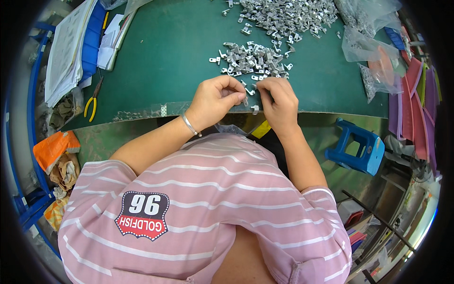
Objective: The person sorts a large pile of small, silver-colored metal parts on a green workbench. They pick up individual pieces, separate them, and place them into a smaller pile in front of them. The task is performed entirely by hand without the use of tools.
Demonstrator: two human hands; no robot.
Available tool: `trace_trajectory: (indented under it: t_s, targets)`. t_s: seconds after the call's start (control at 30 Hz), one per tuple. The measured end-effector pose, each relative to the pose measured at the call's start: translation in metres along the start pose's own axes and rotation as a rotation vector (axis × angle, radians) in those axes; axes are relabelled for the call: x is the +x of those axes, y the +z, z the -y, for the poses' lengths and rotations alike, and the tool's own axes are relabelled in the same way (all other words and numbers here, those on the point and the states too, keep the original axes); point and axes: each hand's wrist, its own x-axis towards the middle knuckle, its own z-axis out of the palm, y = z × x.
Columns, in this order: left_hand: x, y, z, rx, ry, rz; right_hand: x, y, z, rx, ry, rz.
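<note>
My left hand (215, 100), with a bracelet at the wrist, is closed in a pinch on a small metal bracket (245, 101) above the table's near edge. Opposite it, my right hand (279, 102) has its fingers bent together by a few loose pieces; whatever may be between its fingertips is hidden. A single bent bracket (256, 109) lies at the table edge between the hands. Just beyond my fingers is a small pile of silvery brackets (253, 59), some with round holes.
A larger heap of brackets (293, 16) covers the far part of the green table (156, 61). Clear bags of small parts (371, 52) rest at the right. Yellow-handled pliers (92, 102) and papers (71, 47) are at the left. A blue stool (354, 146) stands right of me.
</note>
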Motion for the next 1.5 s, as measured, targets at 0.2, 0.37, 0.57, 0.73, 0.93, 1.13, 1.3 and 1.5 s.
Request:
trace_trajectory:
  t_s: [0.2,0.37,0.57,0.73,0.93,1.13,1.3,1.5]
  targets:
    - [0.002,-0.014,0.009,0.789,0.773,-0.068,-0.021,-0.022,0.002,0.159,-0.045,0.134]
    - [0.017,-0.001,0.005,0.865,0.659,-0.122,0.001,-0.007,0.000,-0.106,0.013,-0.053]
    - [0.020,-0.009,0.002,0.784,0.552,-0.084,0.005,-0.003,-0.006,-0.271,-0.034,-0.073]
    - [0.012,-0.020,-0.001,0.759,0.485,-0.051,-0.012,-0.019,-0.007,-0.170,-0.104,0.073]
    - [0.013,-0.021,-0.002,0.730,0.489,-0.174,-0.029,-0.022,0.005,0.037,0.062,0.088]
    - [-0.001,-0.008,0.004,0.843,0.603,0.047,-0.035,-0.001,0.013,0.005,-0.087,0.189]
    - [-0.012,-0.002,0.007,0.790,0.635,0.133,-0.052,-0.007,0.015,0.080,-0.118,0.159]
    - [-0.002,0.003,0.007,0.748,0.727,0.186,-0.035,-0.020,-0.008,-0.182,0.049,-0.119]
